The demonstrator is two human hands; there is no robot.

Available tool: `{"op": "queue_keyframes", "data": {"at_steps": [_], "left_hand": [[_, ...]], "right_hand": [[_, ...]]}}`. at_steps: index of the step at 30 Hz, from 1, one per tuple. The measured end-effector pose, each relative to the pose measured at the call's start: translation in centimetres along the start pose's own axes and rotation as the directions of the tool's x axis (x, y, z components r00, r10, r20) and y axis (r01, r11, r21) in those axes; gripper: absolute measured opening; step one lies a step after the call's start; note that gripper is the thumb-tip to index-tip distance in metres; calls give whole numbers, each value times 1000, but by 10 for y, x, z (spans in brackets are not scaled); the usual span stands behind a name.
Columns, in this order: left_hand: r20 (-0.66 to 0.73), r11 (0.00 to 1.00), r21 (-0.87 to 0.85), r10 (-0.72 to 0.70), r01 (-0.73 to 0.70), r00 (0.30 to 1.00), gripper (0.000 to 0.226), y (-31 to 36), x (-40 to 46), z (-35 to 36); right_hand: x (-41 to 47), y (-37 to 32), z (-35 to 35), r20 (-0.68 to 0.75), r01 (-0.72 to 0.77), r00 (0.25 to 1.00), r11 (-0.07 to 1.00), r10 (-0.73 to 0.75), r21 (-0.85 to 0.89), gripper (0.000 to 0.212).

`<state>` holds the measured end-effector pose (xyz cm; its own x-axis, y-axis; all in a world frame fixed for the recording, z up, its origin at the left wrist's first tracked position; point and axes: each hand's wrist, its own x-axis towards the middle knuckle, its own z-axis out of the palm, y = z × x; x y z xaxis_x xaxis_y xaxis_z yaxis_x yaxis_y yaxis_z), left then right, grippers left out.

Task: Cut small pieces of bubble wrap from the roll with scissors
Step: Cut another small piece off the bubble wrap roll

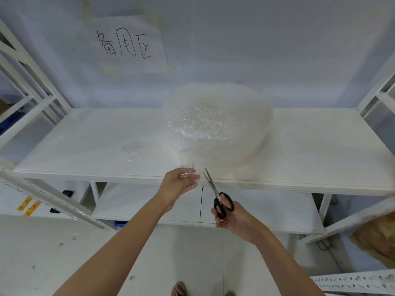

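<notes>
**Loose flap held taut, blades parted beside it**

We see one large roll of clear bubble wrap (218,122) lying on the white shelf board (85,146), near its front edge, with a loose flap hanging over that edge. Our left hand (181,184) pinches this flap at the near edge, fingers curled around the film, which we judge keeps it stretched and steady so the blades can bite instead of folding it. Our right hand (233,218) grips one pair of black-handled steel scissors (215,193), fingers through the loops; the blades stand slightly parted and point up toward the flap, just right of the left hand's fingers. Whether the blades already touch the film we cannot tell.

Further left on the shelf lies one small clear piece of bubble wrap (132,147), well apart from the roll, probably set aside as finished. On the far wall hangs one white paper sign with handwritten characters (128,42).
</notes>
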<state>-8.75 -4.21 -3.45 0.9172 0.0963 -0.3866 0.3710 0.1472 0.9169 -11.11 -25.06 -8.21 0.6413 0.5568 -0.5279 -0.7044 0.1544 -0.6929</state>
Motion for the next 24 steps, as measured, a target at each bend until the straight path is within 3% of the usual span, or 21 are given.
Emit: {"op": "queue_keyframes", "data": {"at_steps": [13,24], "left_hand": [[15,999,-43,-21,21,1000,26,-2,11,-1],[7,998,-61,-23,24,1000,23,-2,14,-5]], "right_hand": [[-2,-4,3,21,48,999,997,-49,58,33],[5,-14,11,34,-12,999,999,11,34,44]]}}
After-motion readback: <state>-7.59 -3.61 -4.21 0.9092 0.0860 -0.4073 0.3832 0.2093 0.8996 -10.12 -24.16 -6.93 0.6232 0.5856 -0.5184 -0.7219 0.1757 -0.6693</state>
